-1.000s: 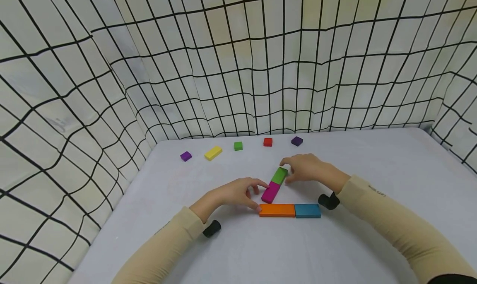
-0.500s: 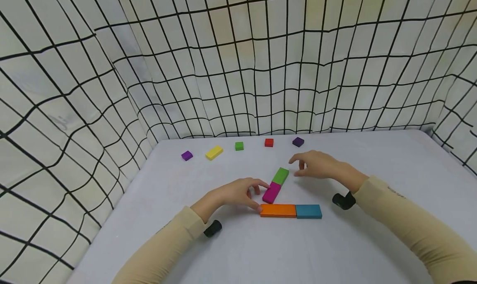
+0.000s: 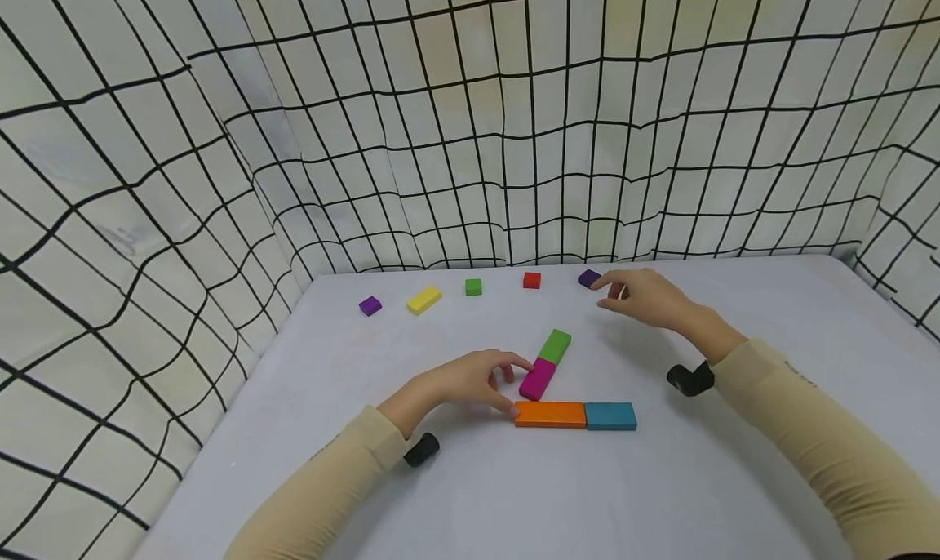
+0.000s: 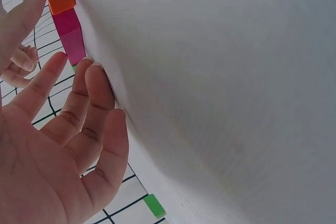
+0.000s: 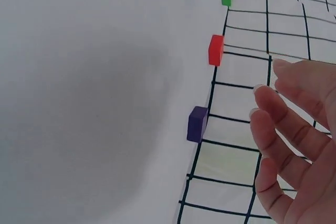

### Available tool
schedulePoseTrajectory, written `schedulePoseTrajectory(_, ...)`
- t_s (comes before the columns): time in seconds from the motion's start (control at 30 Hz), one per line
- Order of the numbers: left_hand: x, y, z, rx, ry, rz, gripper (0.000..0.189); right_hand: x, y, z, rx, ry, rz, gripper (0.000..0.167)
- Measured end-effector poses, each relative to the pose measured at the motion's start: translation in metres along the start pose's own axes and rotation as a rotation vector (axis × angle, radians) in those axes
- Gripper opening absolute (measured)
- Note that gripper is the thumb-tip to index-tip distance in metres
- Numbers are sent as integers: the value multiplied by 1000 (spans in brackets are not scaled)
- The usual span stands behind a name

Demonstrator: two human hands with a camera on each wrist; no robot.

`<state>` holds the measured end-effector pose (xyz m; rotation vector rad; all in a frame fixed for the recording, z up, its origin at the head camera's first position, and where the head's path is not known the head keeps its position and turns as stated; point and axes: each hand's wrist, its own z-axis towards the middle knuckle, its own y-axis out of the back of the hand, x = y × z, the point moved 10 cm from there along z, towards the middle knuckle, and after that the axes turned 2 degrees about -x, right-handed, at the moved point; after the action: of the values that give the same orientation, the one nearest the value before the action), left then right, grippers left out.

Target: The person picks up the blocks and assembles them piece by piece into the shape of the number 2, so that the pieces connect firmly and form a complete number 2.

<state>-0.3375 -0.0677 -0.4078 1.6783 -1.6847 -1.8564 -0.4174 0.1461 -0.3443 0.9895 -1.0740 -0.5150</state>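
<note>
My left hand [image 3: 470, 380] rests with its thumb at the left end of an orange block [image 3: 549, 415] and its index fingertip at a magenta block [image 3: 538, 379]. Against the orange block's right end lies a blue block [image 3: 611, 416]. A green block [image 3: 554, 346] continues the magenta one in a slanted line. Farther back, my right hand [image 3: 646, 297] hovers beside a dark purple block [image 3: 588, 278], fingers loosely bent. In the right wrist view a gap shows between those fingers and the dark purple block [image 5: 197, 124]; nothing is held there.
Along the table's back edge lie a red block [image 3: 532, 280], a small green block [image 3: 473, 287], a yellow block [image 3: 424, 300] and a purple block [image 3: 370, 305]. Black netting [image 3: 543, 135] over white sheeting rises behind the white table [image 3: 514, 495].
My right hand has left the green block and moved back and to the right, up to the dark purple block. The left hand has stayed by the orange and magenta blocks.
</note>
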Motion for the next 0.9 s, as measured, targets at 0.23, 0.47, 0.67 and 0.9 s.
schedulePoseTrajectory(0.23,0,-1,1,3,0,3,63,-14,11,5,-104,-16,116,33)
schedulePoseTrajectory(0.47,0,0,0,0,0,2,63,-38,7,16,-129,-91,250,36)
schedulePoseTrajectory(0.67,1,-1,-1,6,3,-6,62,-54,-1,23,-138,-144,272,36)
schedulePoseTrajectory(0.9,1,-1,1,7,1,-5,62,-66,-10,31,-107,-208,291,38)
